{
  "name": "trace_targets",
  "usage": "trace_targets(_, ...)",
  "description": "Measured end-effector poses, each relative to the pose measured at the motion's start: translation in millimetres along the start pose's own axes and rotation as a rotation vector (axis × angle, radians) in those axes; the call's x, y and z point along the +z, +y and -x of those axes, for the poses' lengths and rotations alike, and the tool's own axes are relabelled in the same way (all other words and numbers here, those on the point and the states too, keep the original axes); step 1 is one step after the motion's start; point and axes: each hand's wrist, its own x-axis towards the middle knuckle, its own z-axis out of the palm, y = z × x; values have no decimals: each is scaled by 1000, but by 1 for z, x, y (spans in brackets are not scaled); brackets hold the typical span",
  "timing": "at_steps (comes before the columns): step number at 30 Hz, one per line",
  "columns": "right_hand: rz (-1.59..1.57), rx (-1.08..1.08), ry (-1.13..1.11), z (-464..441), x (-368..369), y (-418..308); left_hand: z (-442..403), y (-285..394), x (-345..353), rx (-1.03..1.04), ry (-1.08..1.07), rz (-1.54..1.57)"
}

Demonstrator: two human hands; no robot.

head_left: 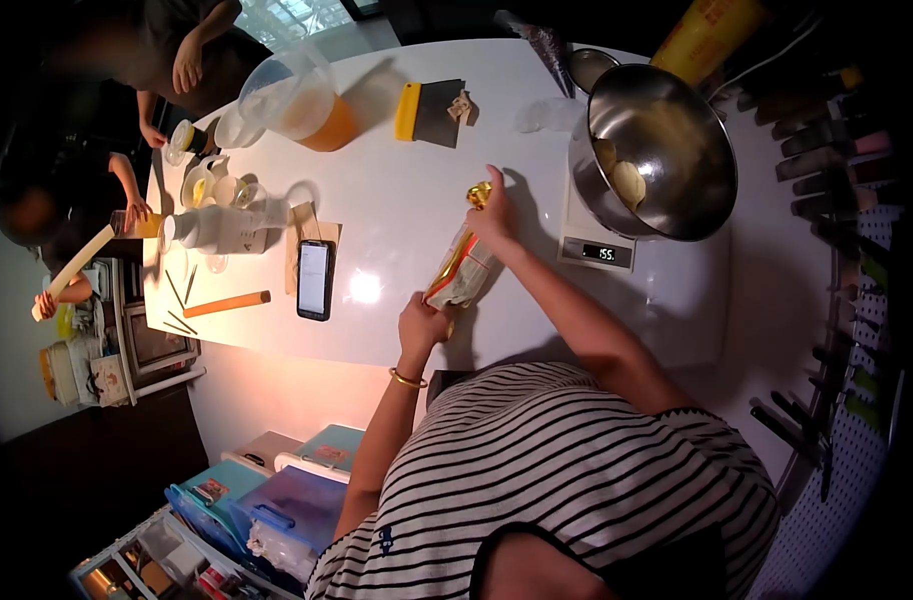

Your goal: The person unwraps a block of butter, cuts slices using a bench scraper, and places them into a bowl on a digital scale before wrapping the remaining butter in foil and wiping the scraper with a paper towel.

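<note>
A long package [460, 272] with gold, red and pale wrapping is held between my two hands over the white table. My left hand [423, 322] grips its lower end. Around its upper end, where gold foil shows, my right hand [491, 215] is closed with the thumb pointing up. To the right, a large metal bowl [686, 150] with pale pieces inside rests on a white scale [598, 253] whose display reads 155. A phone [315, 280] with a lit screen lies left of my left hand.
On the table are a yellow-handled scraper [431, 112], a clear pitcher [296, 100] with orange contents, a white bottle [221, 231] and an orange stick [226, 304]. Two other people stand at the far left; one holds a pale roll [76, 268]. Lidded boxes [286, 505] sit below.
</note>
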Motion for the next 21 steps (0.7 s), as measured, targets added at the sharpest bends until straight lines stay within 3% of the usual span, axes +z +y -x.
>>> trace_targets(2,-32,58,-3,0,-5,9,-12,-5,1,-239,-47,267)
trace_targets(4,-571,300,-23,4,-10,19,-26,-15,0,-343,-71,380)
trace_targets(7,-435,246,-52,3,2,50,-38,-32,10,-214,14,506)
trace_targets(8,-386,233,-123,8,4,48,-33,-12,4,-125,103,244)
trace_targets(9,-417,118,-58,16,7,48,-29,-2,0,-36,190,-19)
trace_targets(12,-326,100,53,21,8,44,-29,-5,-7,57,28,-89)
trace_targets(13,-226,-127,189,10,27,76,-24,-3,-11,92,18,-12)
trace_targets(14,-284,-117,121,12,20,70,-27,-20,-5,182,-18,237)
trace_targets(15,-245,-87,112,13,20,73,-40,-35,-5,198,-177,156)
trace_targets(16,58,-168,214,17,14,63,-47,-49,5,252,-141,337)
trace_targets(17,-85,-297,266,16,19,72,-34,-35,7,373,145,387)
trace_targets(18,-23,-400,274,18,21,72,-36,-33,26,296,187,687)
trace_targets(21,-322,-192,-1,31,17,62,-36,0,3,7,277,585)
